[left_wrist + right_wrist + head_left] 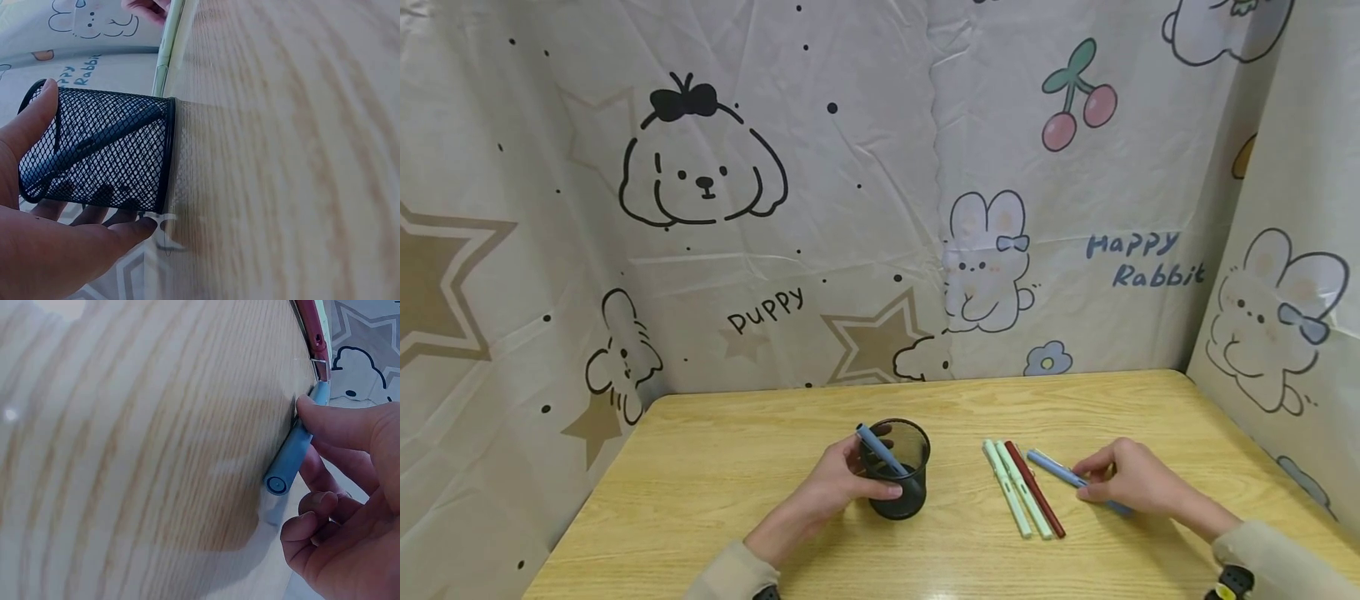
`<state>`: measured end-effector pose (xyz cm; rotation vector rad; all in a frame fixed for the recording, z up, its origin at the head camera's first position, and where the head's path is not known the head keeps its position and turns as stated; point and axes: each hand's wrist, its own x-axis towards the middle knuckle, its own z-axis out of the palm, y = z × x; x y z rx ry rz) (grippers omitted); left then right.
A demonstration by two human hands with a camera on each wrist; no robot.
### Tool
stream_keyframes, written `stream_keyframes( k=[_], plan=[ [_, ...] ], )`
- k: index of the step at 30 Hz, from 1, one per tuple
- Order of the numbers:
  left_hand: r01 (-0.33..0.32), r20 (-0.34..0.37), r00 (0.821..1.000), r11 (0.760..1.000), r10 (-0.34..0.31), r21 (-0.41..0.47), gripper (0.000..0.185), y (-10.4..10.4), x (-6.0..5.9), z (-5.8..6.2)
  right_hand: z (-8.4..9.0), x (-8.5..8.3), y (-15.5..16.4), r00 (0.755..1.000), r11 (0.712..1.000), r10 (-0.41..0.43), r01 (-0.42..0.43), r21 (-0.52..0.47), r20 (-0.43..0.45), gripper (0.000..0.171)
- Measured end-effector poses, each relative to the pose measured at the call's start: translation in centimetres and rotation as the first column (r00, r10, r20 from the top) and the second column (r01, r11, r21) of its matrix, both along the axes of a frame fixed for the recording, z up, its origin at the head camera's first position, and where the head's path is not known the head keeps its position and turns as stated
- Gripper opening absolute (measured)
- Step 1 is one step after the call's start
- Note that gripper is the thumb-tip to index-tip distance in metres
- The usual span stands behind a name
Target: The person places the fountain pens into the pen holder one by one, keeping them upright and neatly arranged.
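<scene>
Blue pen (pixel 1060 472): on the right part of the table, directly under the thumb and fingertips of my right hand (pixel 1131 479), which is much the nearer hand. Long axis slants across the table, far end pointing left, near end passing to the right beneath my hand. Grip: thumb on one side, fingertips on the other, closed to the barrel's thickness; the outer fingers curl loosely, off the pen. Cannot tell whether the barrel is lifted clear of the wood.

Appearance: smooth, slim, muted blue; round end with a ringed circle, seen from the right wrist.

Just left of its far end: a dark red pen (pixel 1035 489), then two pale green pens (pixel 1006 486), roughly parallel, slanting more steeply.

Further left: black mesh cup (pixel 904 502), upright, mouth up. My left hand (pixel 842 483) is wrapped around its side, thumb toward me. Second blue pen (pixel 880 448) leans inside, top over the left rim.

Surround: wood-grain table (pixel 737 433), printed cloth (pixel 865 125) behind.
</scene>
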<state>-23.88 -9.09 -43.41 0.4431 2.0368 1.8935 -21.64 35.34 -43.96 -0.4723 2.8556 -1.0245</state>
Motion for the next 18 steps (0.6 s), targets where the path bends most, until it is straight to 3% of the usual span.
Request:
stream_keyframes(
  k=[18],
  plan=[
    [-0.004,-0.001,1.000,1.000,0.004,-0.009,0.087,-0.03,-0.08,-0.04,-0.24,-0.29,0.68,0.998,0.998,-0.009,0.013,-0.063,0.063,0.033]
  ],
)
